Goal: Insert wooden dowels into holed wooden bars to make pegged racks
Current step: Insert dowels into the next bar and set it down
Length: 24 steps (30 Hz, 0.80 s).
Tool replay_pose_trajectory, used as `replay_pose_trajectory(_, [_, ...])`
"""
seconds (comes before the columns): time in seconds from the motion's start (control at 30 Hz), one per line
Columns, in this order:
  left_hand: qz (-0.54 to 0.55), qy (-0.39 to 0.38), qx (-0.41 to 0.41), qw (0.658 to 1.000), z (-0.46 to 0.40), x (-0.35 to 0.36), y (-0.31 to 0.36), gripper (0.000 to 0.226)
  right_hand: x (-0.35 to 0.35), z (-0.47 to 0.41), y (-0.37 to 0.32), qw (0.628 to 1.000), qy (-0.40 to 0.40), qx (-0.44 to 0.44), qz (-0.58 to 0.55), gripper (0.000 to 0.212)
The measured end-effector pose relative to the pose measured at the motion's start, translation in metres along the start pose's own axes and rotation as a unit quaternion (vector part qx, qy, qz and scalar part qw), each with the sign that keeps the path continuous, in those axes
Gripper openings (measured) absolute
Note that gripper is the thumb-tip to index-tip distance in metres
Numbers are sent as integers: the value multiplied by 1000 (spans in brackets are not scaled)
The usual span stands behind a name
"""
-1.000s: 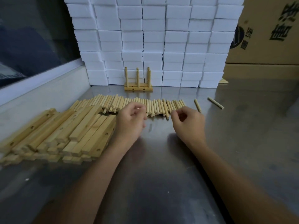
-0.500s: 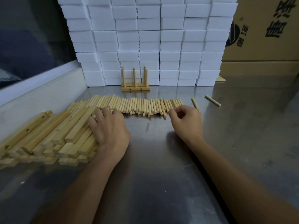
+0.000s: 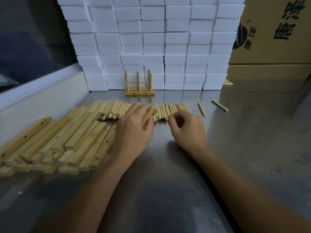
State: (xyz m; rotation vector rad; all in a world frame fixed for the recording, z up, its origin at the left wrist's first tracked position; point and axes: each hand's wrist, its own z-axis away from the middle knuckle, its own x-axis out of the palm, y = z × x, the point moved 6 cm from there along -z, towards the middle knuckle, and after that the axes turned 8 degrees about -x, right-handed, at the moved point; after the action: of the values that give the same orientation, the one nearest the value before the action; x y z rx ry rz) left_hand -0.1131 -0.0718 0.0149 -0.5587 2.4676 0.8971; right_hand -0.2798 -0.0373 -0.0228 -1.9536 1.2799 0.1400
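My left hand (image 3: pixel 133 132) grips a holed wooden bar (image 3: pixel 149 117), blurred, just beside the bar pile (image 3: pixel 55 142). My right hand (image 3: pixel 186 128) curls, fingertips (image 3: pixel 171 117) at the dowel row (image 3: pixel 170 110); whether it pinches one, I can't tell.

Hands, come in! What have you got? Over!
Left hand grips holed pale wooden bar. Right hand pinching at round wooden dowels. Nothing blocking.

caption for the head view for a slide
Left hand holds a holed bar while right hand picks at the dowels.
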Motion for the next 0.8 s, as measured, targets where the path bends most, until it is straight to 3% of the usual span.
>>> replay_pose_trajectory(0.07, [143, 24, -76, 987, 2, 1, -1, 33, 0, 1, -12, 999, -3, -51, 0, 18])
replay_pose_trajectory(0.13, [273, 35, -196, 941, 4, 7, -12, 32, 0, 3, -22, 995, -12, -95, -18, 23])
replay_pose_trajectory(0.27, [458, 27, -405, 791, 13, 24, -39, 31, 9, 7, -28, 986, -110, -106, -62, 34])
replay_pose_trajectory(0.33, [531, 27, -451, 717, 14, 31, -45, 29, 18, 11, -29, 979, -169, -100, -53, 42])
replay_pose_trajectory(0.37, [547, 28, -462, 697, 14, 33, -47, 26, 21, 12, -30, 976, -186, -100, -54, 45])
replay_pose_trajectory(0.47, [554, 19, -476, 683, 17, 39, -55, 15, 24, 10, -28, 976, -182, -97, -68, 38])
replay_pose_trajectory(0.67, [513, -116, -440, 728, 21, 54, -50, 29, 22, 10, -29, 979, -161, -109, -57, 26])
replay_pose_trajectory(0.8, [505, -91, -441, 736, 20, 53, -53, 25, 22, 10, -27, 981, -160, -97, -48, 24])
